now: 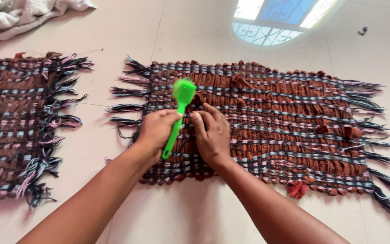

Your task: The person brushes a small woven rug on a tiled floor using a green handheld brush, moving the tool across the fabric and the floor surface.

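Note:
A woven mat [285,122] in brown, blue and pink with dark fringes lies flat on the pale floor. My left hand [156,131] grips the handle of a bright green brush [179,113], whose blurred bristle head points away from me over the mat's left part. My right hand [211,133] rests palm down on the mat just right of the brush, fingers pressing the weave. Both forearms reach in from the bottom edge.
A second, similar woven mat [14,126] lies to the left, a strip of tiled floor [95,149] between them. A crumpled white cloth [19,13] sits at the top left. A window's reflection [276,20] shines on the floor beyond the mat.

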